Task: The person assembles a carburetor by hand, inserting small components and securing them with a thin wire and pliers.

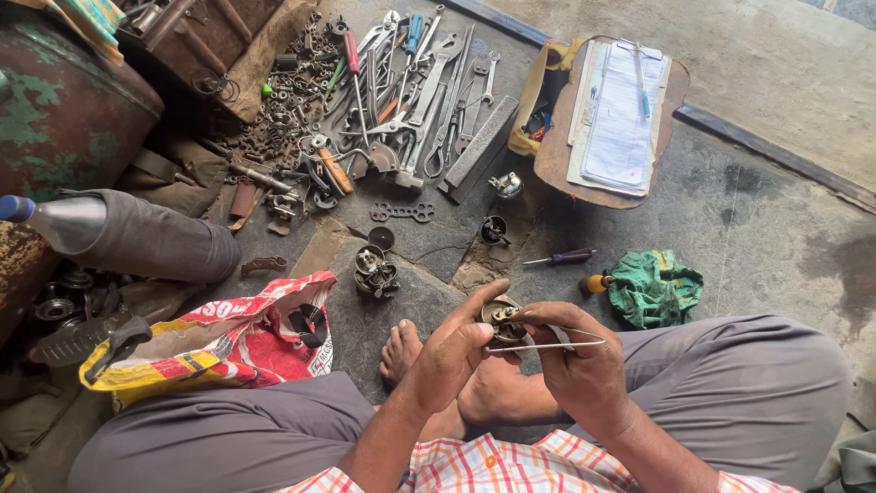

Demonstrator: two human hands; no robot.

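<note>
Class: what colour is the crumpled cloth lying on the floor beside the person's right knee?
Green, the cloth shows dark smudges; seen in the head view.

I am sitting on the ground with my legs crossed, and my bare foot (401, 351) is peeking out between my knees. I am bending both arms in toward my middle, so my left hand (453, 351) and my right hand (575, 361) are meeting close together in front of me. My left fingers (484, 297) are curling up and round with the thumb pressing in, and my right fingers (547, 315) are pinching tight, with that wrist bending a little toward the left one.
</note>
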